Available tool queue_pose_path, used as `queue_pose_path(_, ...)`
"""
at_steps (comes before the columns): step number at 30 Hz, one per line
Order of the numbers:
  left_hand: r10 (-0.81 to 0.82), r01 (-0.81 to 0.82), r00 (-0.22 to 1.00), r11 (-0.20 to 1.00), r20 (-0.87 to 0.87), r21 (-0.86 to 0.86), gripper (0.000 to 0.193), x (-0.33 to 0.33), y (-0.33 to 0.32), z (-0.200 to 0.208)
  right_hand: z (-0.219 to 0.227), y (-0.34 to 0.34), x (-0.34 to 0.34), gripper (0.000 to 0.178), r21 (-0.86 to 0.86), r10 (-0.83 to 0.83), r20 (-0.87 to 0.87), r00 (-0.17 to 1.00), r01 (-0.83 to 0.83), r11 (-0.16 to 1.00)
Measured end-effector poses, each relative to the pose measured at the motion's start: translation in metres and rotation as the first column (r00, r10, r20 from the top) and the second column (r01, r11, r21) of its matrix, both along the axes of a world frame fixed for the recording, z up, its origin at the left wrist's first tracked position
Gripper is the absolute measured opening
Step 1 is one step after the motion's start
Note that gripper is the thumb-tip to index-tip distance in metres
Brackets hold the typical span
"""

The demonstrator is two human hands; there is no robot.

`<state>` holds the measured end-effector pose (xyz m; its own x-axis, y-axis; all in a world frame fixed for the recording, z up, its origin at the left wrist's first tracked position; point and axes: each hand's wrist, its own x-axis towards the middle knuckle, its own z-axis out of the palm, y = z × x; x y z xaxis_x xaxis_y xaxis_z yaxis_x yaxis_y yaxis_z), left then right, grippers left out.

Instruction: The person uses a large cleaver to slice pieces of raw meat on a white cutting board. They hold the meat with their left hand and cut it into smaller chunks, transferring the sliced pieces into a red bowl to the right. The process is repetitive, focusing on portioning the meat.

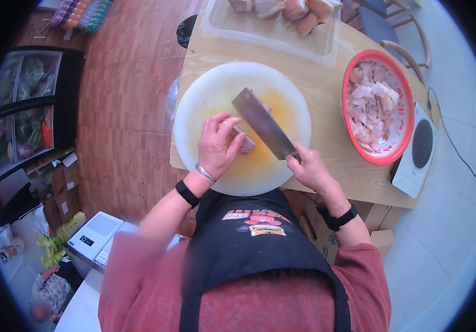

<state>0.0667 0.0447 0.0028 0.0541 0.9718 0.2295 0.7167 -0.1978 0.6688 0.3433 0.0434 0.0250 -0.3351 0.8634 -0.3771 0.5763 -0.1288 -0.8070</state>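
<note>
Red shirt (282, 307), cleaver (264, 125) in right hand (312, 170)

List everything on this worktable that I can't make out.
All in the head view:
- Meat piece: partly covered by the left hand.
- Cleaver handle: mostly wrapped by the right hand.
- Pinkish bit: partly behind the blade.
- Clear tray: far side cut off by the upper edge.
- Bowl bottom: under meat slices.

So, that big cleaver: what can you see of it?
The grey, broad, rectangular metal-looking cleaver is held in the person's right hand, which hides most of its handle. Its blade slants forward and left over the round white cutting board, to the right of the left hand. I can't tell whether its edge touches anything.
</note>
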Motion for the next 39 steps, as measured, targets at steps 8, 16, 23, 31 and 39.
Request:
queue_pose_path(8,-0.457,0.458,0.872,0.888,-0.177,-0.037,0.054,-0.029,0.002,0.018,0.025,-0.018,0.008,0.015,0.067,-0.077,-0.069,0.995,0.082,0.994)
queue_pose_path(16,-0.037,0.161,0.970,0.838,0.241,-0.521,0.044,-0.021,-0.002,0.005,0.018,-0.035,0.001,0.014,0.078,-0.128,-0.138,0.982,0.139,0.987)
queue_pose_path(23,0.136,-0.145,0.989,0.911,-0.052,-0.387,0.042,-0.019,-0.036,0.017,0.030,-0.027,-0.008,0.007,0.222,0.008,0.006,1.000,-0.009,0.975)
queue_pose_path(31,0.136,-0.129,0.990,0.973,0.022,-0.193,0.044,-0.004,-0.047,0.000,0.043,-0.027,-0.028,0.009,0.338,0.229,0.304,0.925,-0.329,0.882)
queue_pose_path(39,-0.012,0.009,1.000,0.992,0.022,0.124,0.033,-0.001,-0.032,0.000,0.061,-0.030,-0.031,0.015,0.276,0.316,0.416,0.853,-0.450,0.849)
